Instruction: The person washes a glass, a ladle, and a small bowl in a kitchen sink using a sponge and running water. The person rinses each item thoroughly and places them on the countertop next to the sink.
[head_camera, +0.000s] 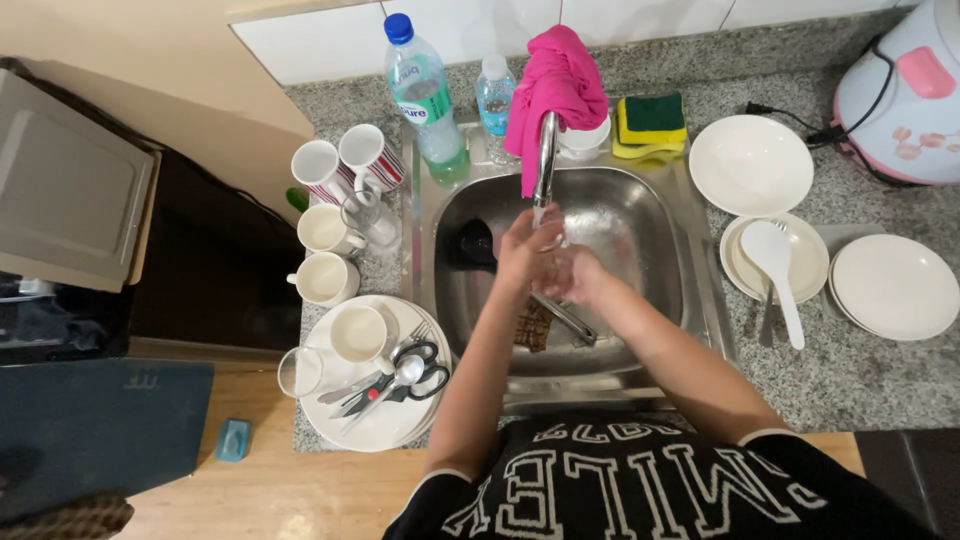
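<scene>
Both my hands meet under the running tap (545, 160) over the steel sink (660, 215). My left hand (522, 250) and my right hand (583, 280) are closed around what looks like a clear glass (553, 262), which the water stream hits. Below them in the basin lie metal tongs (568, 320) and a brown scrubbing pad (532, 327). A black object (470, 243) sits at the basin's left side. A pink cloth (556, 75) hangs over the tap's top.
Left of the sink stand several mugs (325, 228) and a plate (385, 425) holding a cup, scissors (420, 370) and spoons. To the right are a white bowl (750, 165), plates (895, 285), a white paddle (775, 260), a sponge (652, 122) and a rice cooker (900, 95). Two bottles (425, 95) stand behind.
</scene>
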